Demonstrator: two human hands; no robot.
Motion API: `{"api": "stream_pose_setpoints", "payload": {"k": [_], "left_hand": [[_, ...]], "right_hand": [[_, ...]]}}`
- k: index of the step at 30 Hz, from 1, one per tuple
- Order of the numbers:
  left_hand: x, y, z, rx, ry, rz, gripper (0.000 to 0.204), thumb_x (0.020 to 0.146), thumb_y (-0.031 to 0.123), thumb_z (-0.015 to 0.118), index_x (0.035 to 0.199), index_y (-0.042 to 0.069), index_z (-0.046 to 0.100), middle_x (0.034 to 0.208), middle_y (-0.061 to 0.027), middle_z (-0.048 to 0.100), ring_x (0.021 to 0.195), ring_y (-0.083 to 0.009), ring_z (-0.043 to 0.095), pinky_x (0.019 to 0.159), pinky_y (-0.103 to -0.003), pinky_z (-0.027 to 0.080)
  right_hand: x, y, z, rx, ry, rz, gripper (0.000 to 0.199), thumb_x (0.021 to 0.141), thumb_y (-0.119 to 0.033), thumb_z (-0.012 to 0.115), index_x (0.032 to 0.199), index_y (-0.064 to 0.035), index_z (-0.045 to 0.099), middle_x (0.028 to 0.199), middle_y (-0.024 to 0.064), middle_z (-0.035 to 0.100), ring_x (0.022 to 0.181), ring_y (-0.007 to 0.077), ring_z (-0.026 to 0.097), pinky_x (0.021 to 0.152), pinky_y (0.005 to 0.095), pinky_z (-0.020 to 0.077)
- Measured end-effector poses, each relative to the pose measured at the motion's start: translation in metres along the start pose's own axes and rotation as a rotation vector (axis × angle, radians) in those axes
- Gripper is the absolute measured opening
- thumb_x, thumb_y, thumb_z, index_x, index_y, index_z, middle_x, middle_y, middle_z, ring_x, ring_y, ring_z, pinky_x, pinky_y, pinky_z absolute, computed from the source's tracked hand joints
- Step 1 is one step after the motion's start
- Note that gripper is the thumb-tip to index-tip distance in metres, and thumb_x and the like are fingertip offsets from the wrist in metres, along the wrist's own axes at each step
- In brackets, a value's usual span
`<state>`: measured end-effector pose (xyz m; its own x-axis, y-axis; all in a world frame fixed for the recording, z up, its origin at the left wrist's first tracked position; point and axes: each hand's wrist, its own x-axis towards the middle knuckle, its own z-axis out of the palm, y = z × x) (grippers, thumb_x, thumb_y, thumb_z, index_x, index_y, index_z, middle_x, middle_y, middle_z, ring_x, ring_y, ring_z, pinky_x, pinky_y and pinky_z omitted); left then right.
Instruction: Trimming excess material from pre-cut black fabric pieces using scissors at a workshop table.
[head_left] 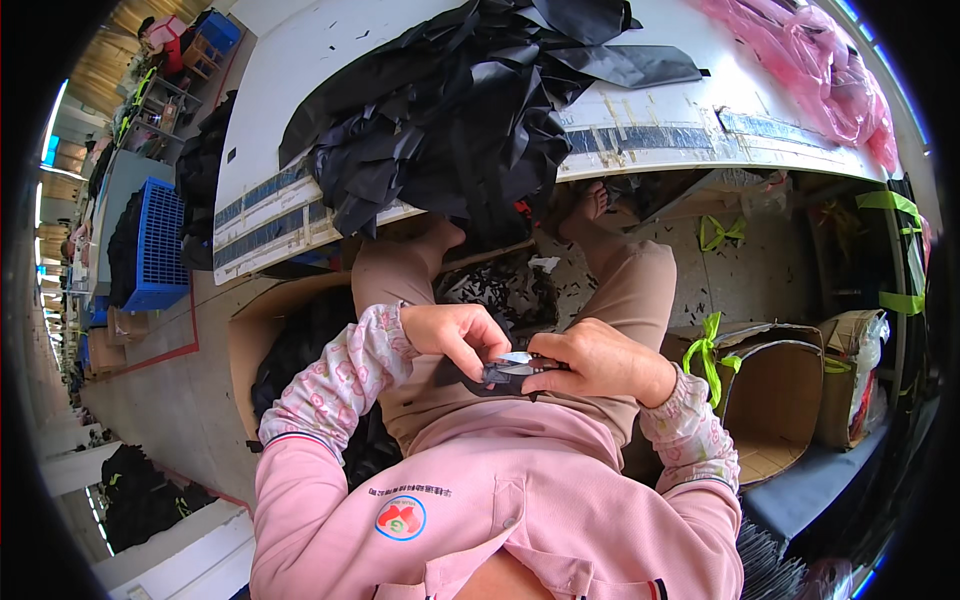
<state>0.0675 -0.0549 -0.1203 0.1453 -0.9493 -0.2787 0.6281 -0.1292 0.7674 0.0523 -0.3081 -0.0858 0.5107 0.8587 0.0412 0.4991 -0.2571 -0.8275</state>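
Over my lap, my right hand [605, 362] is closed around a pair of thread snips [518, 359], whose silver blades point left. My left hand [455, 335] pinches a small dark piece of fabric [493, 376] right at the blade tips. How far the blades have entered the fabric is too small to tell. Ahead of my knees, a large heap of black fabric pieces [450, 130] lies on the white table [650, 125] and hangs over its near edge.
Dark scraps [500, 290] litter the floor between my legs. A cardboard box [245, 345] with black fabric stands at my left, another cardboard box [775, 405] at my right. Pink plastic sheeting [830, 80] covers the table's far right. A blue crate [160, 245] stands farther left.
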Motion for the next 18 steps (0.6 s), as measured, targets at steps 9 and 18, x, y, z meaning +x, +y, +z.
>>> {"api": "stream_pose_setpoints", "payload": {"k": [9, 18], "left_hand": [[0.0007, -0.0047, -0.0004, -0.037, 0.007, 0.020, 0.012, 0.075, 0.005, 0.067, 0.084, -0.003, 0.066, 0.081, -0.0029, 0.065, 0.075, -0.0090, 0.058, 0.073, -0.024, 0.045], [0.0042, -0.0057, 0.0013, -0.086, -0.017, -0.084, 0.016, 0.078, 0.003, 0.070, 0.091, -0.005, 0.065, 0.091, -0.0065, 0.065, 0.084, -0.0119, 0.062, 0.077, -0.024, 0.050]], "right_hand": [[0.0002, 0.0022, 0.0013, 0.072, -0.029, -0.010, 0.034, 0.084, -0.036, 0.070, 0.088, -0.0033, 0.062, 0.058, 0.0120, 0.057, 0.052, 0.0325, 0.057, 0.047, 0.0389, 0.0416], [0.0069, -0.0043, 0.0043, 0.067, -0.029, -0.048, 0.035, 0.085, -0.037, 0.068, 0.090, -0.0031, 0.063, 0.061, 0.0136, 0.059, 0.055, 0.0340, 0.058, 0.049, 0.0407, 0.0430]]}}
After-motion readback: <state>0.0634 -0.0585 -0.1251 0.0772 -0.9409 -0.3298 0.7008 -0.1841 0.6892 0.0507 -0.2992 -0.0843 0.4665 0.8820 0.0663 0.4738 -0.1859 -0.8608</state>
